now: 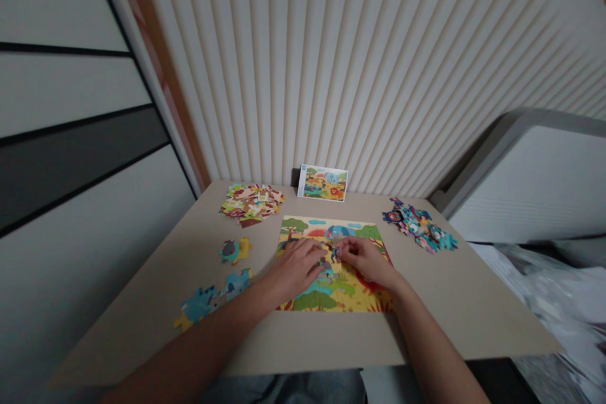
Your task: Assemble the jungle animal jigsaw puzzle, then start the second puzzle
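Observation:
A colourful animal jigsaw puzzle point(322, 300) lies flat on the table, its picture board showing trees, an elephant and yellow ground. My left hand point(298, 268) rests palm down over its left half, fingers stretched out and holding nothing I can see. Over the right half, my right hand point(367, 260) pinches at a puzzle piece point(334, 254) with a dark blue figure, near the middle. The fingertips of both hands are close together there. Whether that piece sits fully flat is too small to tell. My hands cover parts of the picture.
Behind the puzzle stands a picture card point(324, 183). Piles of loose pieces lie at the back left point(253, 202) and right point(420, 226). Joined blue pieces point(199, 304), another blue cluster point(237, 284) and a small cluster point(235, 250) lie left on the beige table point(293, 344).

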Available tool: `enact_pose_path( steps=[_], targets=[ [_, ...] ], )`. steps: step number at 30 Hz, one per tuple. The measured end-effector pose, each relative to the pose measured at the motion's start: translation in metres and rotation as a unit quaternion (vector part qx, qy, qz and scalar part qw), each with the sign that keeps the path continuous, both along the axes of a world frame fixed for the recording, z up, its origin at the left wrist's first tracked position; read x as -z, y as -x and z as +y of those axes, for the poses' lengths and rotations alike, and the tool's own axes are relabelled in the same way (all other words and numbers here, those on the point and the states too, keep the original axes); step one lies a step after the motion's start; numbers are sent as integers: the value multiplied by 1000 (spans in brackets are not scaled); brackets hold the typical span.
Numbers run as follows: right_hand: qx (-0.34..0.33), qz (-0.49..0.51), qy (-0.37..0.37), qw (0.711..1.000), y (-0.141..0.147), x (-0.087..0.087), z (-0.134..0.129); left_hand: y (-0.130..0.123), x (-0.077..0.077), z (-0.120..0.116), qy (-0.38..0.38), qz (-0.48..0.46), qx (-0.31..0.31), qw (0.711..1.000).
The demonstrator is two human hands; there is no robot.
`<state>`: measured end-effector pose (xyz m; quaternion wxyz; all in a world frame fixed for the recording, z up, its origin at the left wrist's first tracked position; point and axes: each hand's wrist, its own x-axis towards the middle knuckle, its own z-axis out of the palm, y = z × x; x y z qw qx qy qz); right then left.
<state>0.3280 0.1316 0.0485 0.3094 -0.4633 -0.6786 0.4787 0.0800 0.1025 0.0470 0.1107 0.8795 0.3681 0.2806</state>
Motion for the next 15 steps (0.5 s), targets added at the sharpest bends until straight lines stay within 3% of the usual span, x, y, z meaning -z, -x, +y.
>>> enact_pose_path(
  steps=[5, 15],
  targets=[
    [-21, -23, -10, 999, 2, 6, -2, 1, -3, -1, -7, 6, -4, 1000],
    [12, -214, -171, 962, 2, -1, -4, 0, 2, -3, -3, 62, 52, 997]
  ],
)
